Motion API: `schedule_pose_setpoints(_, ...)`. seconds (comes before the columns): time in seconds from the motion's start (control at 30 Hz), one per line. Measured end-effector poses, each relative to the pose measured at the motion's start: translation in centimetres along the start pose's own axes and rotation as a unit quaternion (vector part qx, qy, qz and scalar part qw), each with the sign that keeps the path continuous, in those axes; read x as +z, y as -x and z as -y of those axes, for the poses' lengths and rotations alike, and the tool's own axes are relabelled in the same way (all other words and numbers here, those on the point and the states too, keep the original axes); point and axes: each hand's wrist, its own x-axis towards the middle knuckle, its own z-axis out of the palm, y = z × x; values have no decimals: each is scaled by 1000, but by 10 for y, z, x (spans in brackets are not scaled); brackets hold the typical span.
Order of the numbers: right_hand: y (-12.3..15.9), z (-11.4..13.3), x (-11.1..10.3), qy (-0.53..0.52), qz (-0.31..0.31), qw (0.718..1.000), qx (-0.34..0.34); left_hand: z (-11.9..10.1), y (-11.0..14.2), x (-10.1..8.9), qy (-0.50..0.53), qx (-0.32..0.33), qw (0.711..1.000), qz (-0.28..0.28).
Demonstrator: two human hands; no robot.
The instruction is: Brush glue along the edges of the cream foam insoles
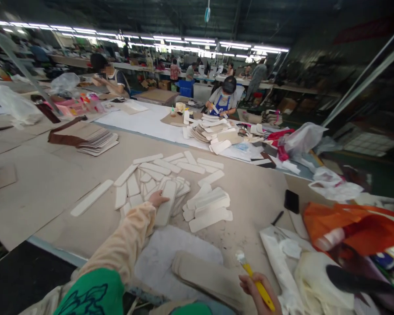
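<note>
The left hand [158, 199] is touching a pale strip [167, 206] near its left edge, with one digit lying over the upper face; the view is not showing clearly whether this grip is closing around the strip. The strip is lying toward the middle of the surface [249, 197], over the near right part of a spread of loose strips [151, 168]. The right hand [256, 292] is gripping a brush [248, 267] by its yellow handle, with the fingers wrapping around it and the white-coated bristles pointing away from the person. A smaller pile of strips [210, 205] is lying just to the right of the spread. Nearer the person, a stack of long pieces [200, 273] is resting partly on a white sheet [157, 245]. On the right, a phone [291, 201] is lying near an orange bag [354, 225]. On the far left, a stack of sheets [98, 141] is resting askew. Across the surface, a co-worker in a blue apron [222, 106] is sitting behind another heap of pieces [213, 131].
</note>
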Motion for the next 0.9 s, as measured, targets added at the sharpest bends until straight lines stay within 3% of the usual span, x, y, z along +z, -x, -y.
schedule_pose_setpoints(0.1,2,3,-3,14,18,1000,-16,-10,-18,-1,-87,29,996,-12)
schedule_pose_setpoints(0.23,4,2,-10,20,30,999,-38,-9,-9,23,-166,85,982,12)
schedule_pose_setpoints(0.4,3,-7,-19,-13,36,999,-18,32,59,68,-223,182,950,119)
schedule_pose_setpoints(0.5,1,-13,-26,-15,55,998,-13,72,110,83,-269,260,897,235)
schedule_pose_setpoints(0.57,0,-17,-31,3,88,996,-26,96,136,88,-299,261,879,264)
schedule_pose_setpoints(0.67,-1,-16,-33,60,137,986,-73,116,161,94,-323,229,881,260)
schedule_pose_setpoints(0.77,-3,-9,-23,122,173,973,-95,121,170,98,-327,211,888,246)
schedule_pose_setpoints(0.9,-5,-2,4,140,223,964,-45,123,170,103,-308,209,901,222)
